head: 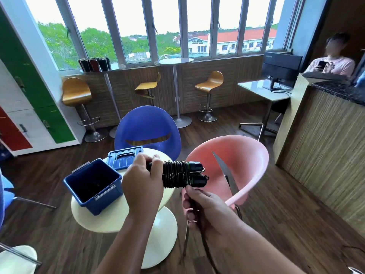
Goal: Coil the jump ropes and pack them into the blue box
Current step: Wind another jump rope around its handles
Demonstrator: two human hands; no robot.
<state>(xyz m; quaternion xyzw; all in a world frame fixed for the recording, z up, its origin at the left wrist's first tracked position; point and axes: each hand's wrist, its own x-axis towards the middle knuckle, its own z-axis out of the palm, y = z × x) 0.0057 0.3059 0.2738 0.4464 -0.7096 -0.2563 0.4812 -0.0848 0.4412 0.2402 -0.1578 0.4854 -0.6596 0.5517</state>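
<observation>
Tall windows (167, 26) line the far wall of a café-style room with a dark wood floor (276, 214), seen from the head camera.

Over a small white round table (110, 220), a person's left hand (142, 180) wraps its fingers and thumb round one end of a black jump rope (177, 174). The rope is held level in the air, its cord wound in tight turns round the paired handles. Just below the bundle's other end, the right hand (205, 210) closes in a fist on the rope's free length (208, 254), which runs down through the fingers and off the bottom of the picture.

A blue box (106, 200) stands open on the table, to the left of the hands. Its inside is dark, and what it holds cannot be told. Its blue lid (125, 158) lies flat on the table just behind it.

Beyond the table stands a blue chair (147, 125), with a pink chair (243, 153) to its right. Wooden bar stools (76, 91) stand under the windows, and green and red lockers (29, 80) fill the left wall. At far right, a seated person (333, 64) holds a phone behind a counter (325, 145), near a dark monitor (280, 70).
</observation>
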